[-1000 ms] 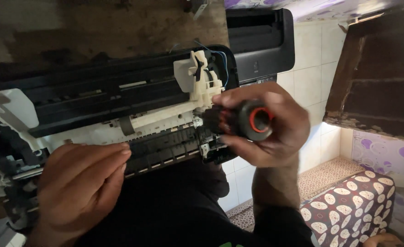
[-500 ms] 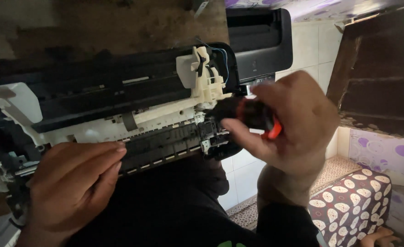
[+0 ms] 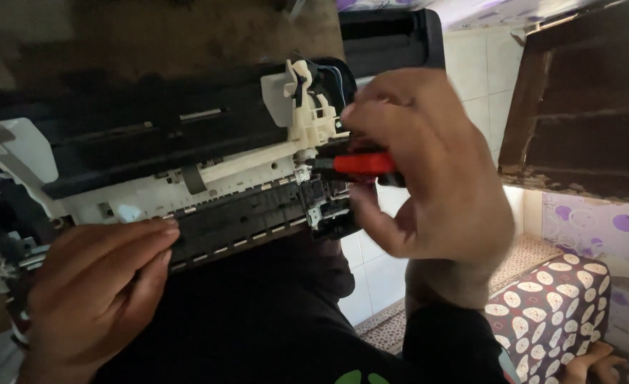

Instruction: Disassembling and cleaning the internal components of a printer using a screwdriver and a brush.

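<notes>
A stripped printer mechanism (image 3: 208, 178) of black and white plastic rests across my lap. My left hand (image 3: 94, 291) lies flat on its lower left part, fingers touching the black ribbed roller strip (image 3: 243, 224). My right hand (image 3: 428, 171) grips a screwdriver with a red and black handle (image 3: 364, 165). Its tip points left into the white bracket (image 3: 307, 107) at the mechanism's right end. The tip itself is hidden.
A black printer cover (image 3: 393, 35) stands behind the mechanism. To the right are a dark wooden piece (image 3: 585, 121), a white tiled wall (image 3: 471, 64) and a patterned cushion (image 3: 556, 313) below.
My right hand has turned the screwdriver from end-on to pointing left into the mechanism's right end. My left hand has barely moved.
</notes>
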